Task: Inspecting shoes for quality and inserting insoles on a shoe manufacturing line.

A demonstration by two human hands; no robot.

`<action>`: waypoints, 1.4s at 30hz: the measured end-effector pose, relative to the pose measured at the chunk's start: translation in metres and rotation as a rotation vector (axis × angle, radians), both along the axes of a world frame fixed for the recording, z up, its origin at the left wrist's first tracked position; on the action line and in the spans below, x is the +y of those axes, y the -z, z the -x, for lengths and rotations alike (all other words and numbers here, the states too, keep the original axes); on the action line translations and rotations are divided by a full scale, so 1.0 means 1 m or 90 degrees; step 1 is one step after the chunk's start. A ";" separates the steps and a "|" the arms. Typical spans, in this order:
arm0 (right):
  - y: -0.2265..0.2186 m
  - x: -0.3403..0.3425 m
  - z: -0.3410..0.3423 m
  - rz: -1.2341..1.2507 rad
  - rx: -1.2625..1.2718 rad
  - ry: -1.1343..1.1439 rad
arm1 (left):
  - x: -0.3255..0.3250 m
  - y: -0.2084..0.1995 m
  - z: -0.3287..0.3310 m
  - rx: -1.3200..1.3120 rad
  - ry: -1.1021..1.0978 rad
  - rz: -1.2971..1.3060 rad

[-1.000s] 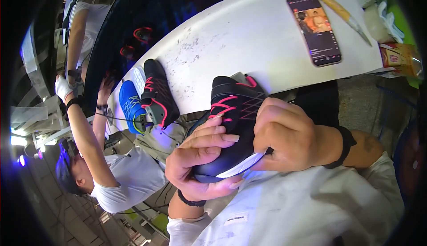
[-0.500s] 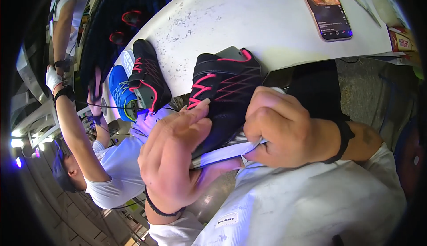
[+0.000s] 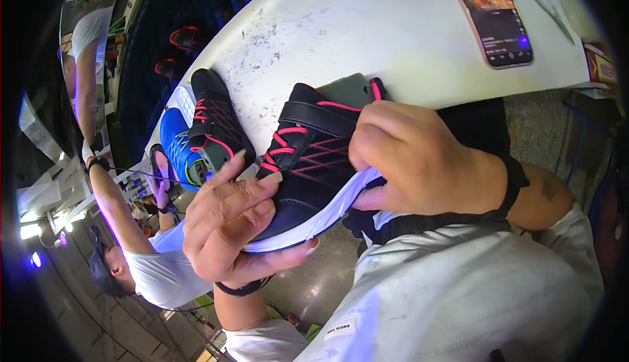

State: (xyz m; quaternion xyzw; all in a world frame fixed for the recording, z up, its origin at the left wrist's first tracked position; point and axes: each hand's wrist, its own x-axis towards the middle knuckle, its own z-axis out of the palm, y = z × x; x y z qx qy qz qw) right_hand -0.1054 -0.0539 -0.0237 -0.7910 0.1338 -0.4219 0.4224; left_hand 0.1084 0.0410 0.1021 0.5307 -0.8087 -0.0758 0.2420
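Observation:
I hold a black sneaker [image 3: 309, 159] with pink laces, pink stitching and a white sole in both hands, in front of my chest. My left hand [image 3: 229, 221] cups its toe from below, thumb under the sole and fingers over the front. My right hand [image 3: 419, 159] grips the heel end, thumb pressed along the white sole edge. A dark band sits on my right wrist. The shoe lies tilted, toe toward the lower left.
A white table [image 3: 367, 28] lies ahead, with a smartphone [image 3: 495, 11] lit at its far right. A second black and pink sneaker [image 3: 213, 123] and a blue shoe [image 3: 175, 144] rest at the table's left edge. Another person [image 3: 141, 264] in a white shirt works to my left.
The sneaker has turned in my hands, its side and laces now facing me. My left hand slid from over the shoe's side to cup the toe from below.

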 end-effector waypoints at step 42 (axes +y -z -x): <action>-0.049 -0.071 -0.079 -0.826 -0.565 -0.336 | -0.019 0.043 -0.058 0.550 -0.274 -0.173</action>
